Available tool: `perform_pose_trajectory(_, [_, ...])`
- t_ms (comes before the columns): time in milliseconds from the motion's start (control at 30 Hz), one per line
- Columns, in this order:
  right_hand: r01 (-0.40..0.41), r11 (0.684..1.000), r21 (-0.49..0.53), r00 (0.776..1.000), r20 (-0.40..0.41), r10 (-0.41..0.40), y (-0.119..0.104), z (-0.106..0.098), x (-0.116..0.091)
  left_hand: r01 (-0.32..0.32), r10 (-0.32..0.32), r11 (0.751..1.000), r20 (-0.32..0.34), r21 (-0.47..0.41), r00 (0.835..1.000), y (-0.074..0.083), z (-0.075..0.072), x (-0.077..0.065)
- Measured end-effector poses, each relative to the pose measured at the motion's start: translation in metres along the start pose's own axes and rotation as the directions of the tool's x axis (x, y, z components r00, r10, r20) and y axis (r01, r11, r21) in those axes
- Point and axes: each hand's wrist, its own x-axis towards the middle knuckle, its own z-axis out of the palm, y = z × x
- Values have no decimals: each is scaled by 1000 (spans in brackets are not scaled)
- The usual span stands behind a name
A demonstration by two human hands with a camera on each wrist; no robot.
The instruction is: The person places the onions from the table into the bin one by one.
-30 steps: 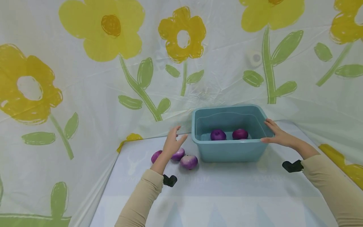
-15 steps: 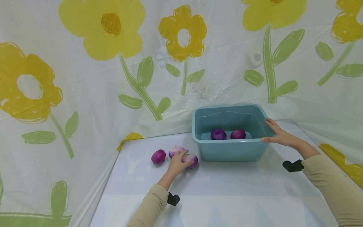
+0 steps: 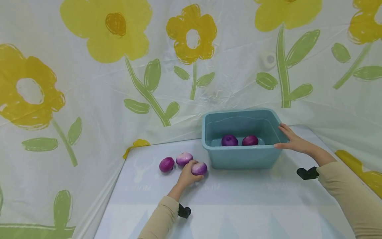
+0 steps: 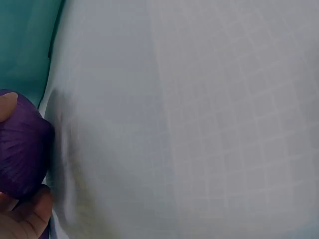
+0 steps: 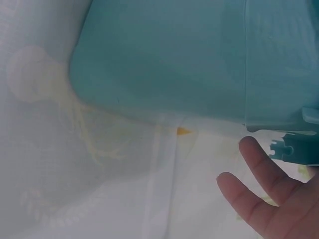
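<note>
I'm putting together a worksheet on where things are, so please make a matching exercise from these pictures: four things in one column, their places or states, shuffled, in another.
Things
1. Left grip
2. Right grip
3. Teal bin
4. Flowered backdrop

Places or states
A. Spread at the bin's right end
B. Behind the table
C. Around a purple-and-white onion
D. Two purple onions showing inside

Pairs: 1-C, 2-A, 3-D, 4-B

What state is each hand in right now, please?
Left hand: closed, holding a red onion just outside the blue plastic bin.
Right hand: open, at the bin's right end.
</note>
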Motion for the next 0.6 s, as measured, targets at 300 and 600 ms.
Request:
perform_pose_trajectory(300, [-7, 1000, 5, 1000, 7, 7, -2, -1, 0, 28, -28, 999, -30, -21, 999, 6, -7, -5])
perform_pose_trajectory(600, [9, 1000, 3, 1000, 4, -9, 2, 0, 0, 57, -61, 998, -95, -41, 994, 19, -27, -3])
